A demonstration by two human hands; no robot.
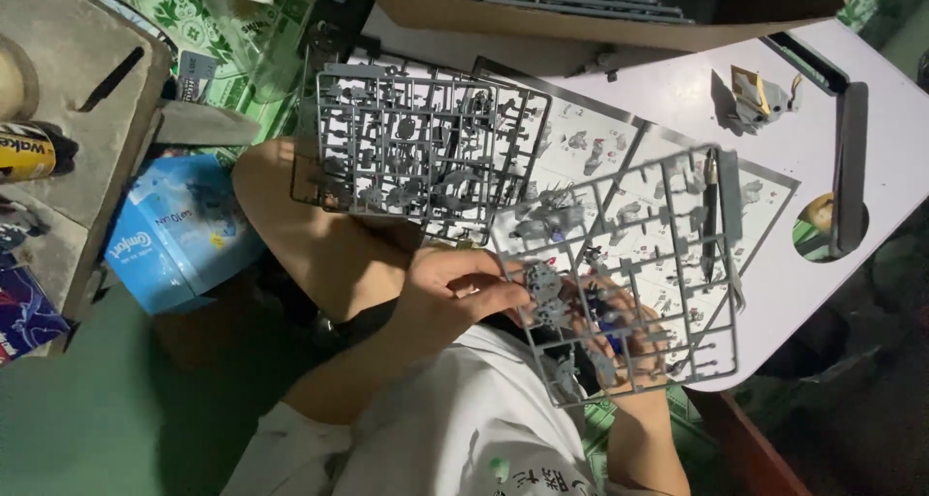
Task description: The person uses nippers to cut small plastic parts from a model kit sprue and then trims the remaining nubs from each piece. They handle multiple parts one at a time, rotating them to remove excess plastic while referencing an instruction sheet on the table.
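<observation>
My left hand (450, 291) pinches a small grey model part (542, 285) in its fingertips, right against a grey plastic sprue frame (629, 254). My right hand (627, 333) is under that frame and holds it up from behind; the frame's bars partly hide its fingers. A second, fuller grey sprue frame (416, 148) rests across my bare knee (290, 215), up and to the left of my left hand. A printed instruction sheet (600, 143) lies on the white table (871, 109) beneath both frames.
A partly built grey and yellow model piece (760, 94) stands on the table's far side. A cardboard box (542, 17) with more sprues sits at the top. A long black bar (852, 167) lies near the table's right edge. A blue box (174, 230) is on the floor at left.
</observation>
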